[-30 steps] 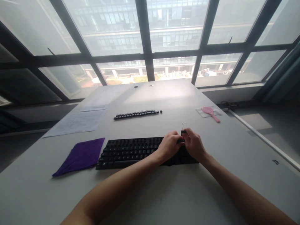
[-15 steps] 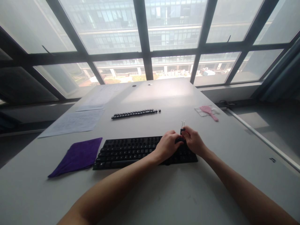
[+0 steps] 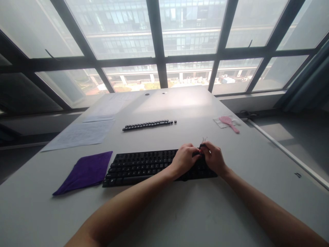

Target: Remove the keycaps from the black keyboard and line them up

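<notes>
A black keyboard lies on the grey table in front of me. Both hands meet over its right end. My right hand pinches a small wire keycap puller, whose thin metal loops stick up above the fingers. My left hand is curled beside it, its fingertips closed at the puller's lower end on the keys. What sits between those fingertips is hidden. A row of removed black keycaps lies farther back on the table.
A purple cloth lies left of the keyboard. Sheets of paper cover the far left of the table. A pink brush on a clear wrapper rests at the right. Large windows stand behind the table's far edge.
Both hands and the puller have dropped slightly toward the keyboard's right end since half a second ago. The camera view has shifted a little.
</notes>
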### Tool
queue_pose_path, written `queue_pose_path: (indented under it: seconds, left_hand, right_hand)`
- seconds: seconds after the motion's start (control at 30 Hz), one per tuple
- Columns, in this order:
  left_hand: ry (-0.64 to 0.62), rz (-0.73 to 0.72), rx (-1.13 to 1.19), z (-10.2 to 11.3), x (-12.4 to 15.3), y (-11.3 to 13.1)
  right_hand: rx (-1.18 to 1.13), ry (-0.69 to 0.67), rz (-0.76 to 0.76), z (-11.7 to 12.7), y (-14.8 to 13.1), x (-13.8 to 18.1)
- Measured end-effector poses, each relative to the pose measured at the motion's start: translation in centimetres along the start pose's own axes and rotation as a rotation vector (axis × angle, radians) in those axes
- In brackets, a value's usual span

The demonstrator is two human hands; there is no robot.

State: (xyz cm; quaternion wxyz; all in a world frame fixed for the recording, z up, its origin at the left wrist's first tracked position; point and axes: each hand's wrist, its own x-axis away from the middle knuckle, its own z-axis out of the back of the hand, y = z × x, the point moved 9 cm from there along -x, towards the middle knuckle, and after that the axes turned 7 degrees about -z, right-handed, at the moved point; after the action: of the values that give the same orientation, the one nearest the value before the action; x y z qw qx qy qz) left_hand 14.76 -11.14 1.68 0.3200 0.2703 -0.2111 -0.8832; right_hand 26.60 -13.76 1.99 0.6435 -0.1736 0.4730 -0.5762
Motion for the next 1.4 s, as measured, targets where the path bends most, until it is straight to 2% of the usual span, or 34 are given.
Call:
queue_pose_path:
  seconds: [0.13, 0.37, 0.53, 0.67, 0.8, 1.0, 1.2, 1.3, 1.4]
  left_hand:
    - [0.008, -0.013, -0.001, 0.1, 0.0, 0.2]
    - [0.007, 0.015, 0.016, 0.3, 0.1, 0.1]
    - [0.030, 0.019, 0.062, 0.8, 0.2, 0.2]
    - [0.077, -0.031, 0.079, 1.2, 0.3, 0.7]
    - [0.126, -0.103, 0.031, 1.5, 0.6, 1.5]
    - [0.116, -0.092, -0.040, 1.6, 0.7, 1.8]
    - [0.061, -0.255, -0.308, 1.3, 1.0, 4.3]
    - [0.097, -0.310, -0.328, 2.2, 1.0, 5.0]
    - [0.192, -0.275, -0.305, 5.2, -0.6, 3.8]
  right_hand:
    - [-0.107, 0.045, -0.079, 0.3, 1.0, 0.1]
    - [-0.159, 0.170, -0.120, 1.5, 0.4, 0.1]
    - [-0.121, 0.134, -0.064, 1.5, -0.1, 0.0]
    - [-0.045, 0.103, -0.007, 1.4, -0.7, -0.1]
    - [0.044, 0.145, -0.015, 1.7, -1.4, 0.0]
    - [0.056, 0.110, -0.124, 1.6, -1.3, 0.0]
    - [-0.014, 0.120, -0.177, 1.7, -0.9, -0.3]
    - [-0.112, 0.136, -0.219, 1.9, -0.5, -0.4]
    - [-0.193, 0.141, -0.237, 2.0, -0.1, -0.5]
